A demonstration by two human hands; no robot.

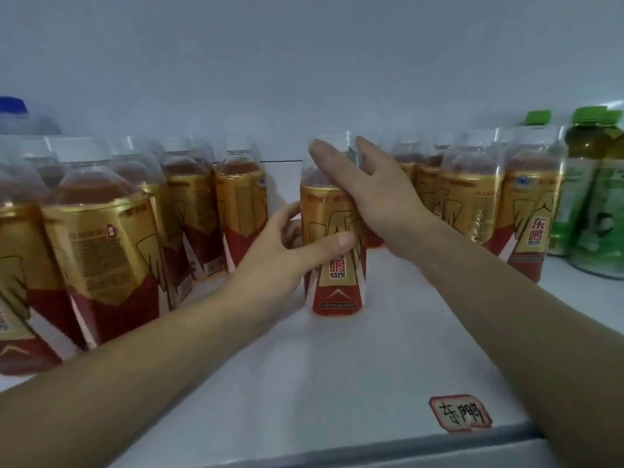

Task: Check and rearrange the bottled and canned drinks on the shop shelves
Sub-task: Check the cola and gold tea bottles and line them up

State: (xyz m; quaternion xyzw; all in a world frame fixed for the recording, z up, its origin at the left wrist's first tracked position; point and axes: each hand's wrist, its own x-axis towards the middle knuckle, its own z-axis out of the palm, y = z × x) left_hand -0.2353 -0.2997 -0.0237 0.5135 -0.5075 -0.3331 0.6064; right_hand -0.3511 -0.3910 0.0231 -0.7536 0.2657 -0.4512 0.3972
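Both hands meet on one gold-and-red bottle [337,295], which stands upright by itself at the centre of the frame on the white shelf [337,366].

The left hand [287,244] comes in from the lower left on a long bare forearm. It grasps the bottle at mid-label, with the thumb [341,241] laid across the front and the fingers wrapped out of sight round the far side.

The right hand [368,194] reaches in from the lower right, its wrist bent and the back of the hand toward my camera. It takes hold of the top of the bottle, and the clear cap sits between thumb and forefinger (from my feed I cannot make out the other fingers).

The bottle's base rests on the shelf, in an open lane between two blocks of the same drink. The left rows [101,231] are crowded along the left side of the frame, with several labels turned sideways. The right rows [472,197] stand at the right centre, apart from the held bottle.

Green bottles [594,197] with green caps fill the far right edge, just beside the right rows. A blue cap [13,109] shows at the upper left behind the left rows. A handwritten tag [461,413] is stuck near the shelf's front lip at the lower right, beside the right forearm.
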